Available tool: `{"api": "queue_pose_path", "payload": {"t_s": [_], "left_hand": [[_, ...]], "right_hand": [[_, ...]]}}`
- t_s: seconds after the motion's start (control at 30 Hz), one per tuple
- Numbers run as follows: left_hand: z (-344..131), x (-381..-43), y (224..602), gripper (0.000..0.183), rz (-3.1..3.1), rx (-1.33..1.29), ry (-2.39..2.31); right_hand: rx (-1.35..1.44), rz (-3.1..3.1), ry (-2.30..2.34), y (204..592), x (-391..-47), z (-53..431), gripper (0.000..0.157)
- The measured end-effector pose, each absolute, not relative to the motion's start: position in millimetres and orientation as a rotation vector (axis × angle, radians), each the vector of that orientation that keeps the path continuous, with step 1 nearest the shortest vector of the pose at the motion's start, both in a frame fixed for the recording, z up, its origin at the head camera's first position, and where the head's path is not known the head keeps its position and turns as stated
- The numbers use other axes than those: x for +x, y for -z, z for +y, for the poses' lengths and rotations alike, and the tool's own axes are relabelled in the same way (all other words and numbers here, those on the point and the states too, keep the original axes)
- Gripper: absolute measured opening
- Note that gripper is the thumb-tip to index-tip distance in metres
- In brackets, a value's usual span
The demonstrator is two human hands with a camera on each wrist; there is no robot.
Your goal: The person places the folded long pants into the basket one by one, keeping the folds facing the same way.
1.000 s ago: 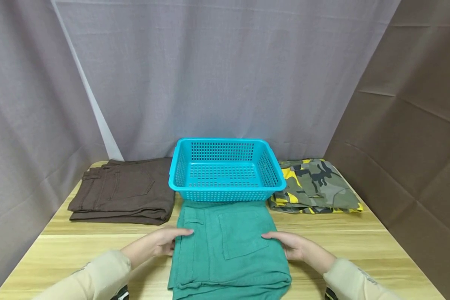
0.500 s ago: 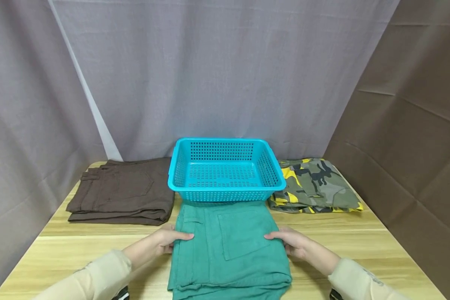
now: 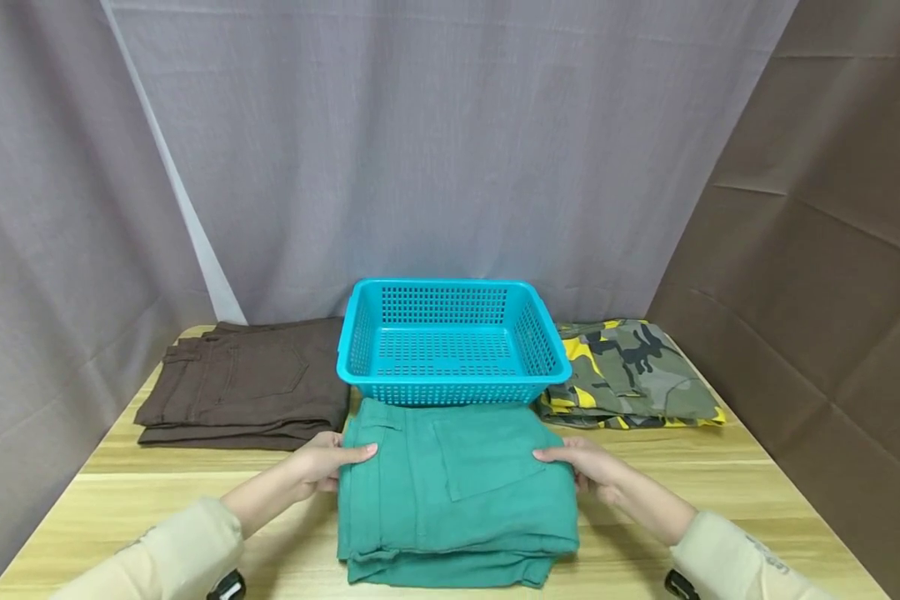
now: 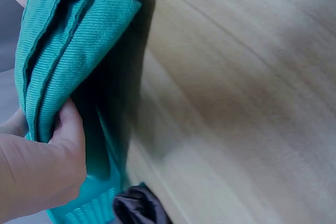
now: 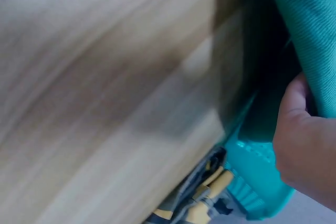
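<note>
Folded green trousers (image 3: 461,492) lie between both hands in the head view, in front of the basket. My left hand (image 3: 321,463) grips their left edge, thumb on top and fingers underneath. On the opposite edge my right hand (image 3: 589,467) holds them the same way. The left wrist view shows the layered green fabric (image 4: 79,51) pinched between thumb and fingers, with a dark gap and shadow under it. In the right wrist view the fingers tuck beneath the cloth (image 5: 315,40), part of which hangs lower.
A turquoise perforated basket (image 3: 453,392) stands at the back centre. Folded dark brown trousers (image 3: 251,383) lie to its left, a folded camouflage garment (image 3: 637,371) with yellow patches to its right. Grey curtain (image 3: 450,150) and brown cloth (image 3: 817,275) border the wooden table (image 3: 157,500).
The hands have taken hold of the green trousers and raised them; their front edge now shows higher in the head view. The basket and other garments have stayed put.
</note>
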State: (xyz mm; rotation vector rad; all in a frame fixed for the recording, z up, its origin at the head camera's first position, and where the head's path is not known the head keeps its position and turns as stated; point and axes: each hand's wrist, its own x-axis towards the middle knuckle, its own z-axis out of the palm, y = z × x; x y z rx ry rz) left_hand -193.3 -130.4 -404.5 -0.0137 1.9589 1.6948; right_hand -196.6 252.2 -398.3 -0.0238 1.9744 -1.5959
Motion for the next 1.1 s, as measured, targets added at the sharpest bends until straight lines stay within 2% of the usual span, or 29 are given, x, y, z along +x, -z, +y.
{"api": "queue_pose_path", "payload": {"t_s": [0.2,0.67,0.97,1.1], "left_hand": [[-132.3,-189.5,390.0,0.035,1.946,0.023,-1.686],[-141.4,-179.8,351.3,0.035,1.866,0.081,-1.735],[-145.5,-179.1,329.4,0.048,1.846,0.179,-1.719],[-145.7,-176.4,320.3,0.047,1.835,0.207,-1.721]], "right_hand": [[-0.037,2.033,1.592,385.2,-196.6,251.0,0.011],[-0.069,2.014,1.627,339.6,-186.6,247.6,0.014],[-0.084,2.043,1.597,317.7,-188.0,245.9,0.021],[-0.104,2.04,1.59,310.2,-188.9,245.5,0.015]]}}
